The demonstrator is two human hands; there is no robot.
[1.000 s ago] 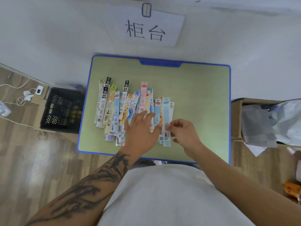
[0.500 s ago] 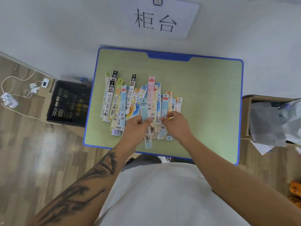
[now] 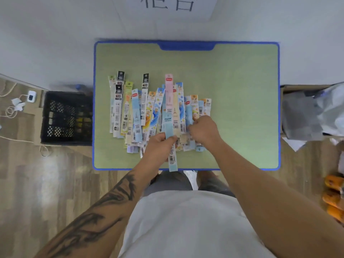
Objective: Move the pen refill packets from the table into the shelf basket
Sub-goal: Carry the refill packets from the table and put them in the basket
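Note:
Several long pen refill packets (image 3: 141, 110) lie fanned out side by side on the green table (image 3: 242, 90) with a blue rim. My left hand (image 3: 158, 146) grips a light blue packet (image 3: 169, 131) near its middle, its lower end reaching past the table's front edge. My right hand (image 3: 204, 130) is curled on the right part of the pile and pinches a packet (image 3: 193, 116) there; which one is hard to tell. A black lattice basket (image 3: 67, 118) stands on the floor left of the table.
A white wall with a paper sign (image 3: 167, 4) stands behind the table. An open cardboard box (image 3: 305, 112) with grey and white bags sits to the right. A charger and white cables (image 3: 20, 101) lie on the wooden floor at far left. Orange things (image 3: 333, 198) lie at the lower right.
My left hand went from lying flat on the pile to gripping a light blue packet. My right hand moved left into the pile's right part. The camera tilted down.

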